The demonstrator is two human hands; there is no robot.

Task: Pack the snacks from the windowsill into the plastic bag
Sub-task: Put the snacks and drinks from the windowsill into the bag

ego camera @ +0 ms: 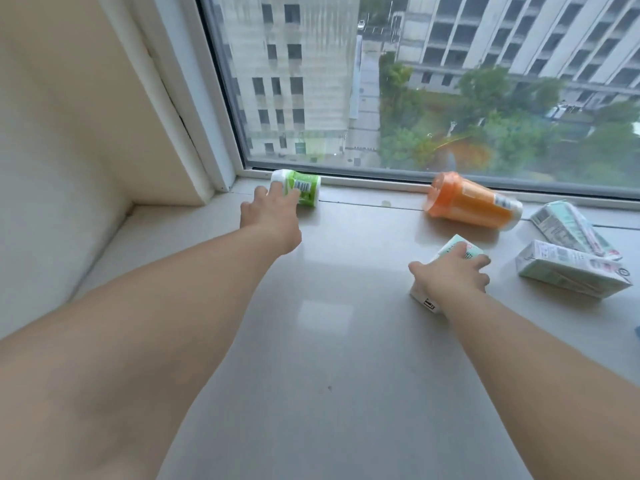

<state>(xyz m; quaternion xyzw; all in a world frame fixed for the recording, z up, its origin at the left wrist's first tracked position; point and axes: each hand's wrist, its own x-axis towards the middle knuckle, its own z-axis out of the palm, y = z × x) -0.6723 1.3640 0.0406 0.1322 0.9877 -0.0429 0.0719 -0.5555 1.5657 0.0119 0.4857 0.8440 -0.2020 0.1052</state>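
Note:
A green and white snack tub (304, 188) lies on its side on the windowsill (329, 341), close to the window frame at the back left. My left hand (273, 216) reaches it; the fingertips rest on its lid and label, the thumb stays off to the left. My right hand (453, 275) lies on top of a pale green carton (464, 245) at the middle right, fingers and thumb closed around its sides. An orange tub (474, 202) lies on its side behind that carton. No plastic bag is in view.
Two more pale green cartons (571, 226) (568, 271) lie at the right edge of the sill. The window glass (415, 81) closes off the back, and a beige wall (69, 133) the left. A small blue thing (637, 330) shows at the far right.

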